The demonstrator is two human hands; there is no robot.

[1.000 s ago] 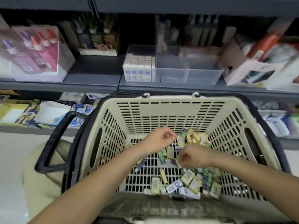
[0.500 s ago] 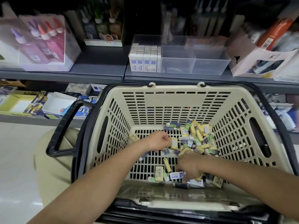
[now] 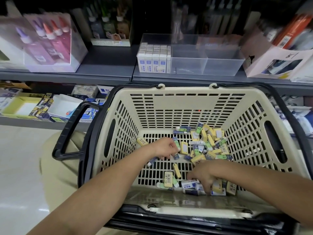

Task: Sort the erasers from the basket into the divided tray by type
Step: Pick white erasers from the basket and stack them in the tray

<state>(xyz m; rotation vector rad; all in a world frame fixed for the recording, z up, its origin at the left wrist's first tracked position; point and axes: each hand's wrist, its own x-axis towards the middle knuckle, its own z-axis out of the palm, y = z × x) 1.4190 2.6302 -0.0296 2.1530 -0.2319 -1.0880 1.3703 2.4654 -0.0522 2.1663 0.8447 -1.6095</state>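
Cream plastic lattice forms the basket point(image 3: 186, 89), and the erasers point(image 3: 208, 146) lie loose on its floor: a thick heap toward the basket's far right corner, a smaller cluster against its near wall, and a few strays between.

The left hand point(image 3: 163, 148) is over the middle of the basket floor. Its grip is curled round a couple of sleeved erasers, with one end poking out on each side of the fist. The right hand point(image 3: 205, 175) is down in the near-wall cluster with its fingers bent among the pieces. Whether that grip has closed on any of them I cannot tell.

Beyond the basket's far wall, up on the shelf point(image 3: 105, 73), stands the clear divided tray point(image 3: 220, 65). Its compartment toward the basket's left is packed with white-and-blue packs point(image 3: 153, 62) standing on end.

These look like small, light, firm blocks in smooth paper sleeves, so they should lift with no effort but may slip from an overfull fist. Pinching each across the long sides of its sleeve, a few of one type at a time, seems safest. Corners may snag in the floor slots.
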